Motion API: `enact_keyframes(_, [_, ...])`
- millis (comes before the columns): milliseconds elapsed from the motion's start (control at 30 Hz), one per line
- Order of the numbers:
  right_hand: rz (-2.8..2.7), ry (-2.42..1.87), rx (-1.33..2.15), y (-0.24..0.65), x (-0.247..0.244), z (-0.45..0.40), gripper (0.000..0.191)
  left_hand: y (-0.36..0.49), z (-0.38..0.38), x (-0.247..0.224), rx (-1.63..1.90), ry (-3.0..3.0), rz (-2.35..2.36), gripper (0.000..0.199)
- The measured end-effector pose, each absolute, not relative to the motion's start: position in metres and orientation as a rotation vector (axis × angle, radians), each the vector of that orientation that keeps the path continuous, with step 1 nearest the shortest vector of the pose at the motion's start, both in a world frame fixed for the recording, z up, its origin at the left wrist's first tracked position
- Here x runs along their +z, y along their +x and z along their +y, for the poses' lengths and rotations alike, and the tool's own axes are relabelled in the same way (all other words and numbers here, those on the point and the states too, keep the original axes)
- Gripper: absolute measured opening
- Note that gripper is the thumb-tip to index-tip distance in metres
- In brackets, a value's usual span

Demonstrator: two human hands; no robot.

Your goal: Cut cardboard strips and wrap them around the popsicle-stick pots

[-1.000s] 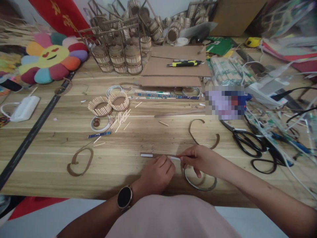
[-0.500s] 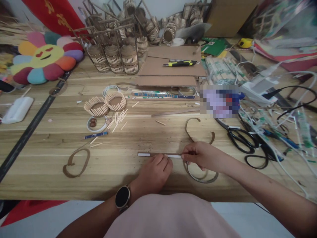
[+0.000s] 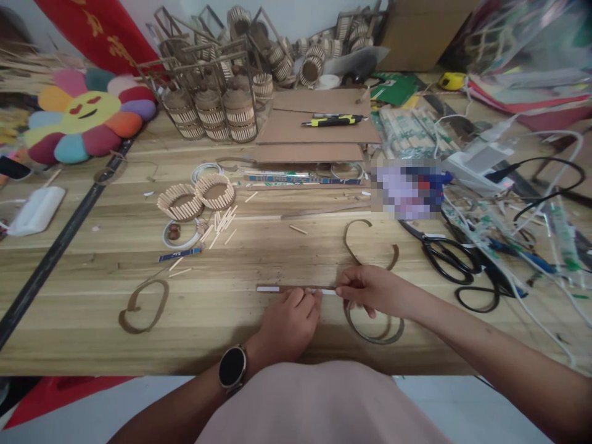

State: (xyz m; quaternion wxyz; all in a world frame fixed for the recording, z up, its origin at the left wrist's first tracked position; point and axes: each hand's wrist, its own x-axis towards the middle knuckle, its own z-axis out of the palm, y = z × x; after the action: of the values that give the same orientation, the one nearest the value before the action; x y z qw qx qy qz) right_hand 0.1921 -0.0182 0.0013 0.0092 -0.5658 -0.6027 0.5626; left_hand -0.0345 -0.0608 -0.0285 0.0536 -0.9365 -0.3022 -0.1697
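A thin brown strip [image 3: 289, 288] with white pieces of tape on its face lies along the table near its front edge. My left hand [image 3: 291, 317] is closed, its curled fingertips holding the strip down near the middle and covering part of it. At the strip's right end my right hand [image 3: 370, 287] pinches it between thumb and fingers. Beyond that pinch a curled brown band [image 3: 393, 336] loops on the table under my right hand; whether it is the same strip I cannot tell. Another curled strip [image 3: 348, 243] lies just behind my right hand.
Two round stick-walled cups [image 3: 215, 191], loose short sticks [image 3: 222, 225] and a tape roll [image 3: 180, 234] lie left of centre. Black-handled scissors [image 3: 451, 256] and cables [image 3: 531, 314] are at the right. Cardboard [image 3: 319, 132] bears a yellow-black cutter [image 3: 335, 121]. Another brown coil [image 3: 143, 308] lies left.
The view has shifted very slightly. Both hands keep their places on the strip, with the right fingers perhaps a touch closer to the left hand.
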Motion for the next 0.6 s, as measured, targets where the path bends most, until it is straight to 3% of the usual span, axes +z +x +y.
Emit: enact_keyframes(600, [-1.965,-1.932,1.667,0.1841,0.0042,-0.0149,0.016,-0.0317,-0.0602,-0.0255,-0.309,-2.909,-0.908,0.029])
